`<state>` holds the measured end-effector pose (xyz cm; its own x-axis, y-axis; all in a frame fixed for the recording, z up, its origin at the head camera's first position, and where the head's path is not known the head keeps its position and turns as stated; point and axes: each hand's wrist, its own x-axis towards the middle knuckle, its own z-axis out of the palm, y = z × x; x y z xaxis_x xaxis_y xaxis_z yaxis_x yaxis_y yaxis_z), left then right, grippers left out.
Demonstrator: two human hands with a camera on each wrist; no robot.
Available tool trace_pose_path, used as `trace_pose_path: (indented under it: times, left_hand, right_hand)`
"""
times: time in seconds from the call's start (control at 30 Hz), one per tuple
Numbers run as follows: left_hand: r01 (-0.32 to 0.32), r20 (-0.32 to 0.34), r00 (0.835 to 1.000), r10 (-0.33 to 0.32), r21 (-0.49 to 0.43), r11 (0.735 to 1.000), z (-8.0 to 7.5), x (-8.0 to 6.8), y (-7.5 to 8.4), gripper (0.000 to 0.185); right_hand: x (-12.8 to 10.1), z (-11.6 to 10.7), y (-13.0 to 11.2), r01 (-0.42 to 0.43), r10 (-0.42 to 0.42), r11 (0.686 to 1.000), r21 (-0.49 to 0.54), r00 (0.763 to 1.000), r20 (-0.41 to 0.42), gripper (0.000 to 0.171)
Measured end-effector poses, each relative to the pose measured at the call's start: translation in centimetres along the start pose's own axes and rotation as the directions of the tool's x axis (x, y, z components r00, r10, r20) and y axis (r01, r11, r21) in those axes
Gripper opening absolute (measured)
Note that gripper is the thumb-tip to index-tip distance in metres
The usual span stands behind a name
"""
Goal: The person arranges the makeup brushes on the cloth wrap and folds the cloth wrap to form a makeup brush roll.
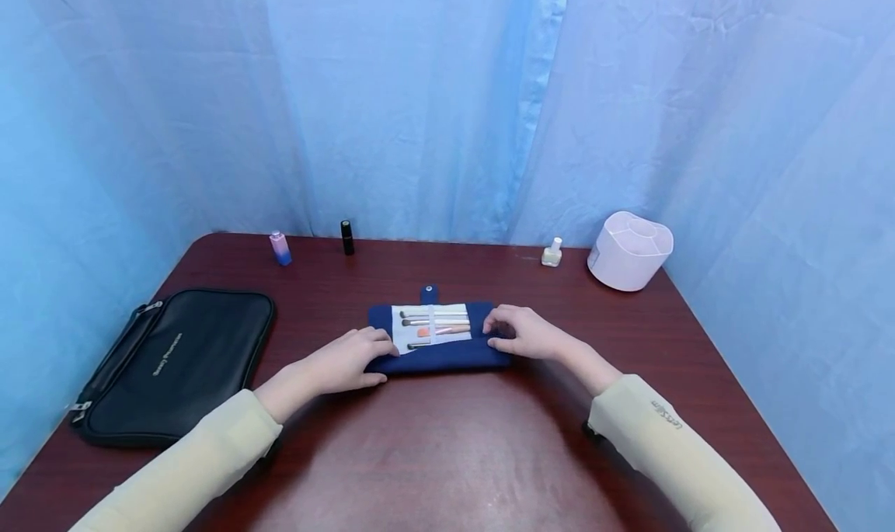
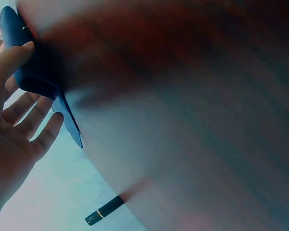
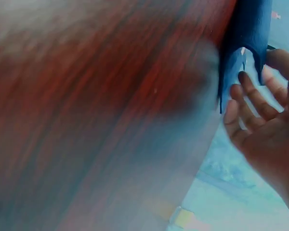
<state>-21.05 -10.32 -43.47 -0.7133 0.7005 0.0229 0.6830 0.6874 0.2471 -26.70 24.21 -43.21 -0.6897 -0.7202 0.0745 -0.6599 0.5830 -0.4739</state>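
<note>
A navy brush roll (image 1: 447,356) lies partly unfolded on the table, its front edge folded up. Several makeup brushes (image 1: 447,322) sit under a strap on its white lining, and a snap tab (image 1: 429,293) sticks out at the back. My left hand (image 1: 347,361) grips the roll's left end, thumb at the front and fingers over the fold; the left wrist view shows the thumb on the blue fabric (image 2: 33,67). At the right end, my right hand (image 1: 527,334) holds the folded edge between thumb and fingers. In the right wrist view, the fabric (image 3: 248,29) arches open beside the fingertips.
A black zip case (image 1: 189,361) lies at the left. Along the back stand a pink-and-blue bottle (image 1: 280,248), a black tube (image 1: 347,238), a nail polish bottle (image 1: 551,254) and a white organizer (image 1: 625,260). Blue curtains (image 1: 419,113) surround the dark red table (image 1: 433,454).
</note>
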Motion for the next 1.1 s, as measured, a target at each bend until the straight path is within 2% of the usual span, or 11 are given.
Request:
trace_pose_path:
  times: [0.07, 0.17, 0.23, 0.33, 0.73, 0.97, 1.1]
  left_hand:
    - [-0.006, -0.002, 1.000, 0.006, 0.003, 1.000, 0.1, 0.0, -0.1, 0.034]
    - [-0.007, 0.001, 1.000, 0.007, -0.003, 1.000, 0.1, 0.0, -0.2, 0.033]
    - [0.002, -0.002, 1.000, -0.002, -0.018, 1.000, 0.1, 0.0, -0.3, 0.033]
    - [0.018, -0.006, 1.000, -0.018, -0.039, 0.999, 0.0, 0.0, -0.4, 0.032]
    - [0.075, -0.042, 0.996, -0.079, -0.089, 0.993, -0.4, -0.1, -1.6, 0.020]
    - [0.044, -0.076, 0.995, -0.060, -0.197, 0.979, -1.0, -0.2, -1.8, 0.008]
    - [0.098, -0.070, 0.990, -0.123, -0.289, 0.952, -1.2, -0.1, -2.0, 0.007]
  right_hand:
    - [-0.3, -0.2, -0.2, 0.052, -0.052, 0.999, -0.013, 0.999, -0.008, 0.019]
    - [-0.9, -0.1, -0.5, 0.101, -0.099, 0.989, -0.106, 0.995, 0.024, 0.034]
    - [-1.1, 0.1, -0.7, 0.101, -0.092, 0.978, -0.182, 0.994, 0.058, 0.040]
    - [-1.3, 0.4, -0.8, 0.077, -0.054, 0.963, -0.258, 0.994, 0.095, 0.040]
    - [-1.1, 0.6, 0.2, 0.053, -0.035, 0.987, -0.151, 0.993, 0.117, 0.020]
    - [-1.0, -0.2, -0.4, 0.055, -0.040, 0.990, -0.133, 0.993, 0.113, 0.021]
    - [-0.6, -0.7, -0.5, 0.048, -0.038, 0.992, -0.116, 0.995, 0.088, 0.023]
